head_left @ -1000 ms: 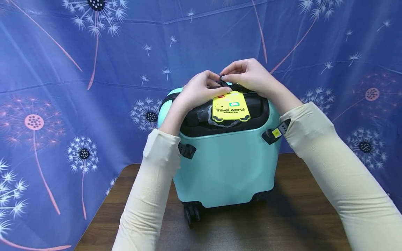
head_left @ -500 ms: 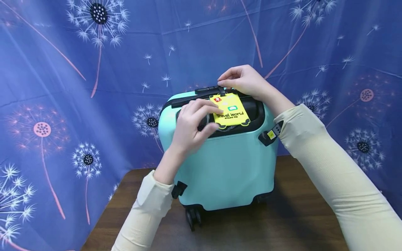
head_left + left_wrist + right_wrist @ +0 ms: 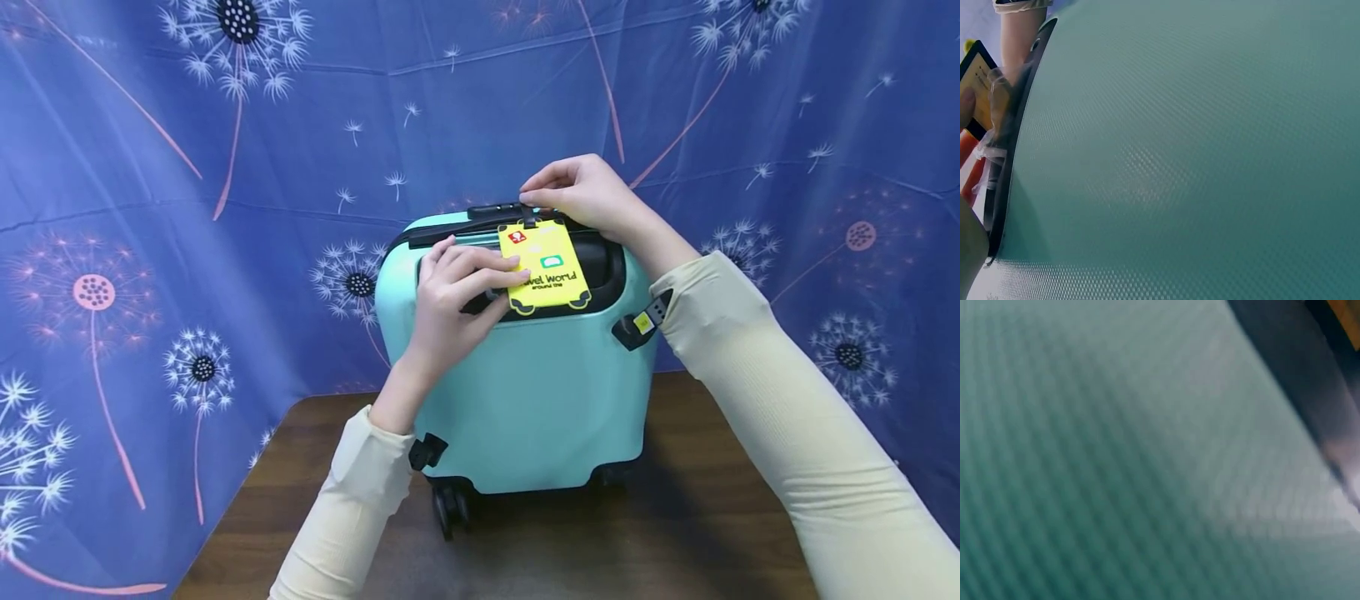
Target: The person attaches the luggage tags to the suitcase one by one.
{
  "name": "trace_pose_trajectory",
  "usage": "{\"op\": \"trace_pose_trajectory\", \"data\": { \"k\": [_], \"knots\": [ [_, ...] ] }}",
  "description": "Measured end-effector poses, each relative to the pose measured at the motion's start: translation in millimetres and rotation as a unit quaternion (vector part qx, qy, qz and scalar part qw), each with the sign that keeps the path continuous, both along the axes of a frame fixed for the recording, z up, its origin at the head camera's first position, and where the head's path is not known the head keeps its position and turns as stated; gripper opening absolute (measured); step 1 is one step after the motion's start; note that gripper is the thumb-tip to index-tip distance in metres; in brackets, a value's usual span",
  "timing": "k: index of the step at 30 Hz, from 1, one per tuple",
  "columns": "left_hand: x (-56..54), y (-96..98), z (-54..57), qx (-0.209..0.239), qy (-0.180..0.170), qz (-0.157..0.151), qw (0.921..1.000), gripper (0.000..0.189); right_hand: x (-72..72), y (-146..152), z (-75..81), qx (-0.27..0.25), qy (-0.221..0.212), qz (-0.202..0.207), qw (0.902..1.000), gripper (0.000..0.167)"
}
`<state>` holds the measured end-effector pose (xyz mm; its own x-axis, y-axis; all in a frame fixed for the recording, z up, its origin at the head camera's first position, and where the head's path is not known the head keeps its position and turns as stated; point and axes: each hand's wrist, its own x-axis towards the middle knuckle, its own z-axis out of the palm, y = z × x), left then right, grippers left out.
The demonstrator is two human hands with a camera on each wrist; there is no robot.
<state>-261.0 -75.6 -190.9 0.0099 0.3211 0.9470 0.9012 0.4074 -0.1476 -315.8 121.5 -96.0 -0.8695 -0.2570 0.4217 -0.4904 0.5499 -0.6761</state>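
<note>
A yellow luggage tag [image 3: 550,267] with "Travel World" lettering hangs by its black strap [image 3: 529,218] at the top of a turquoise suitcase [image 3: 536,392]. My left hand [image 3: 457,296] pinches the tag's left edge, fingers on its printed front. In the left wrist view the thumb [image 3: 966,107] lies against the other face of the tag [image 3: 985,94]. Up at the suitcase's top edge, my right hand [image 3: 581,196] pinches the strap between thumb and fingertips. The right wrist view is mostly blurred suitcase shell [image 3: 1116,475], and the right fingers do not show clearly there.
Clear plastic wrap [image 3: 996,134] clings around the suitcase's black handle recess [image 3: 606,275]. A black lock panel [image 3: 495,212] sits on the top. The suitcase stands upright on black wheels [image 3: 452,504] on a brown wooden table [image 3: 540,550], before a blue dandelion-print cloth [image 3: 285,167].
My left hand has come away from the strap, moved down and left, and taken the tag's left edge. The right hand stays at the strap, slightly lower. The tag now lies more fully exposed.
</note>
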Motion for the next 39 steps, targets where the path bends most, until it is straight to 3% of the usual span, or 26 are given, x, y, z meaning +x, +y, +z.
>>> {"op": "trace_pose_trajectory", "data": {
  "k": [13, 24, 33, 39],
  "knots": [
    [-9.3, -7.2, -1.6, -0.006, 0.017, -0.025, 0.9995, 0.021, -7.8, -4.0, -0.1, -0.009, 0.01, 0.008, 0.9999, 0.035],
    [-10.2, -4.3, 1.1, -0.004, 0.018, -0.016, 0.9997, 0.018, -6.7, -0.8, 3.2, 0.003, 0.02, 0.004, 0.9998, 0.035],
    [-6.0, -3.3, -6.9, -0.001, 0.014, 0.001, 0.9999, 0.018, -7.3, -1.3, -5.0, 0.004, 0.017, 0.012, 0.9998, 0.033],
    [-4.3, -2.4, -1.5, -0.002, 0.015, 0.001, 0.9999, 0.019, -4.1, -0.8, -0.6, -0.01, 0.022, 0.011, 0.9996, 0.033]
  ]
}}
